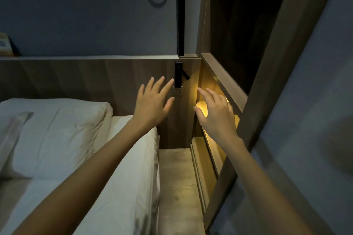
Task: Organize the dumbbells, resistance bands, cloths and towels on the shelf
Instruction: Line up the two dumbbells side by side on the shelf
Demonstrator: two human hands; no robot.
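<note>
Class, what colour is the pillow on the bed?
White: the pillow shows best in the head view.

Hands: two are counted, the left hand (pixel 152 101) and the right hand (pixel 217 114).
Pillow (pixel 57 135): one is counted.
Bed (pixel 118 196): one is counted.
Black wall fitting (pixel 179 74): one is counted.
Lit shelf (pixel 236 120): one is seen.

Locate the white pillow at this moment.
In the head view the white pillow lies at the left, on the bed by the wooden headboard, below and left of the left hand.
</note>
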